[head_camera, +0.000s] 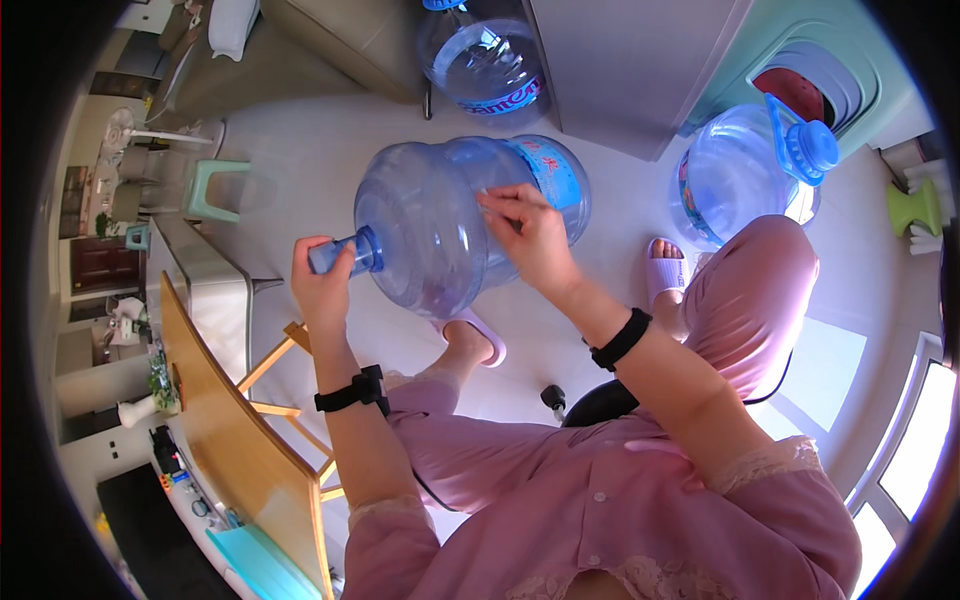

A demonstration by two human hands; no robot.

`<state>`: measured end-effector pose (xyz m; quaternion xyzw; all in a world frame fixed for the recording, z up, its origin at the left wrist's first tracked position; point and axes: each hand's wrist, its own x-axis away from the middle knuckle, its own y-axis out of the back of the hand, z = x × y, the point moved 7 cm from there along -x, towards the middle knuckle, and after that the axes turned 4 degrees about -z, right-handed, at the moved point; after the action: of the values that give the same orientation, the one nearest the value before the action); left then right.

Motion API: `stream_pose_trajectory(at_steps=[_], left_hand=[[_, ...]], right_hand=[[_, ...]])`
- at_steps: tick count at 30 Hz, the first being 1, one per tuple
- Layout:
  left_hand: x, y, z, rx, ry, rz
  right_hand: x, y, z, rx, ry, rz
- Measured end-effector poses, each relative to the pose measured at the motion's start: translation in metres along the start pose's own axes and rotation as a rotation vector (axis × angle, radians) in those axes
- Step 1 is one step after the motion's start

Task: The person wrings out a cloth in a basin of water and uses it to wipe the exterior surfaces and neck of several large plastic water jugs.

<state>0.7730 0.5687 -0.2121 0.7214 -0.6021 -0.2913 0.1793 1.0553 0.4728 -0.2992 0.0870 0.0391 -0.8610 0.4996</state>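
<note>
A large clear blue plastic water jug (427,217) lies on its side in front of me, its neck towards the left and a blue label near its base. My left hand (322,274) grips the blue cap (334,256) at the jug's neck, fingers and thumb around it. Over the jug's side is my right hand (529,232), thumb and fingertips pinched together; whether a small thing is between them cannot be told. Both wrists wear black bands.
Another water bottle (487,67) stands at the top beside a grey cabinet panel (630,60). To the right is a bottle with a blue handle (727,172), near my knee. A wooden folding table (225,405) stands at left, a green stool (199,191) beyond.
</note>
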Motion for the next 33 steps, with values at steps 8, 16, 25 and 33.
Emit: stream_pose_trajectory(at_steps=[8, 16, 25, 33], left_hand=[[-0.004, 0.001, 0.006, -0.078, 0.045, -0.042], [-0.002, 0.009, 0.008, -0.046, 0.096, 0.064], [0.011, -0.007, -0.038, -0.113, -0.258, 0.259], [0.031, -0.029, -0.078, -0.115, -0.317, 0.266]], right_hand=[[0.080, 0.001, -0.037, 0.080, -0.062, 0.099], [0.000, 0.009, -0.013, 0.023, -0.184, -0.031], [0.006, -0.009, -0.006, 0.112, 0.133, 0.116], [0.028, 0.024, 0.011, 0.328, 0.019, -0.050]])
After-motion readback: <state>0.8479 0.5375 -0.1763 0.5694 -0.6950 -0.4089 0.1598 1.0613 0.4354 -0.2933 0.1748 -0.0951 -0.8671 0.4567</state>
